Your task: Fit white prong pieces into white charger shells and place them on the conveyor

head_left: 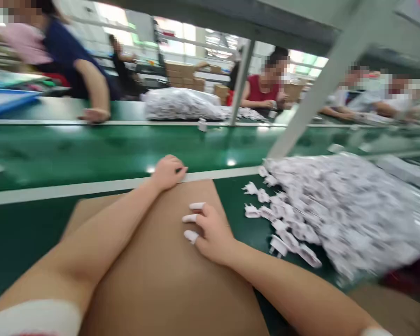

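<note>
A large brown cardboard sheet lies in front of me on the dark green worktop. At its far edge, beside the white rail, is my left hand, its fingers curled together and a small dark gap showing by the thumb. Whatever it may hold is hidden. Over the right part of the cardboard hovers or rests my right hand, fingers bent but apart, with nothing between them. White finger covers sit on three of its fingertips. To its right, white plug adapters spill from a clear plastic bag.
Beyond the white rail runs a green conveyor belt. A slanted metal post rises behind the bag. One white piece stands at the belt's far side, near another full bag. Several people sit across the belt.
</note>
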The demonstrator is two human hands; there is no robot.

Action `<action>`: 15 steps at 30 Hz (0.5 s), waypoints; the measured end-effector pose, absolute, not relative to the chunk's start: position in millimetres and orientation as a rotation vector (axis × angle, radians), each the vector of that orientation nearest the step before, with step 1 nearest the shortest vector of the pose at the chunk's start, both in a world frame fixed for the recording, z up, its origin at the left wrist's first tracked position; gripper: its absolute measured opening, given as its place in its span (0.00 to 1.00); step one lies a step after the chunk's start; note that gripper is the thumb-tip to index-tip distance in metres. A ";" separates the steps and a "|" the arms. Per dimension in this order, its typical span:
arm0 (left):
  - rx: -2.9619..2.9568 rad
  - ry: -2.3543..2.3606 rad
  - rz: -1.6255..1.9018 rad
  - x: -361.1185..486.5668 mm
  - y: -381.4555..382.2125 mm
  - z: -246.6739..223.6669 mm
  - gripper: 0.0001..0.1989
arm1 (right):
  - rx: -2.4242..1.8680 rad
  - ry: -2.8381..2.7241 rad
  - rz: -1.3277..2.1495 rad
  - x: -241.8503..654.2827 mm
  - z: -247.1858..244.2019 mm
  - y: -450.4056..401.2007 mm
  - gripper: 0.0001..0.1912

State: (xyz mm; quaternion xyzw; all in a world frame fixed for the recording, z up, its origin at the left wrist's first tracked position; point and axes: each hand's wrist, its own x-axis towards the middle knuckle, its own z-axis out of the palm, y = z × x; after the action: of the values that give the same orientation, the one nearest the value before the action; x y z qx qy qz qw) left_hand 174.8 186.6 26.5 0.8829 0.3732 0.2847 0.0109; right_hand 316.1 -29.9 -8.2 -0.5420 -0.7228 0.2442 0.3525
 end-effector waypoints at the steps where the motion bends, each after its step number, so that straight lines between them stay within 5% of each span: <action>1: 2.783 1.141 0.838 172.7 189.5 21.2 0.15 | -1.396 -1.886 0.643 316.1 -8.7 -31.6 0.16; 10: 2.827 1.003 0.815 157.1 191.6 -5.3 0.13 | -1.368 -1.917 0.740 312.8 -9.2 -43.2 0.14; 15: 2.801 1.003 0.839 155.3 192.3 -7.0 0.13 | -1.284 -1.899 0.824 313.6 -0.8 -44.8 0.25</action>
State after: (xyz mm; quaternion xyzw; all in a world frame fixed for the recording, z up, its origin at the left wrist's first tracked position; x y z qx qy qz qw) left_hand 155.3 192.3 -7.0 0.9059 0.3245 0.2711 0.0250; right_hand 313.6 -44.8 -0.8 -0.4945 -0.7315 0.3175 0.3458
